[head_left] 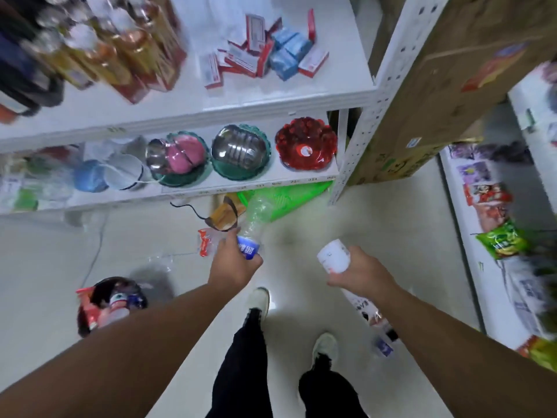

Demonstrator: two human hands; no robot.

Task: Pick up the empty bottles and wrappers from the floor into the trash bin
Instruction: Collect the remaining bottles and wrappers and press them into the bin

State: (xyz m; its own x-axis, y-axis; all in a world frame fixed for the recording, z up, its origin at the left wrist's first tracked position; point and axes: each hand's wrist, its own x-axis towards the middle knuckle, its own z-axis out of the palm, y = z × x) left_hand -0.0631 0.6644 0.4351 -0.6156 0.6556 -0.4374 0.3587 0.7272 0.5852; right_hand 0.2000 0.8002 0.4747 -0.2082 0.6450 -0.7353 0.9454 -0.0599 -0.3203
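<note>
My left hand (233,262) grips a crumpled clear plastic bottle (254,218) with a blue label, its body pointing up and away. My right hand (361,271) holds a white bottle (333,255), wide end up. At the lower left stands a dark trash bin (137,298) holding a bottle and red wrappers. On the floor lie a clear wrapper with red print (206,241), a clear crumpled wrapper (159,260), a brown wrapper (224,214), and a white printed wrapper (360,306) with a small bottle (384,345) under my right forearm.
A white shelf unit (193,113) with bowls, plates and boxes stands ahead. A green plastic basket (289,196) sits under it. A cardboard box (437,95) leans at the right, beside a low shelf of snack packets (500,239). My feet are below.
</note>
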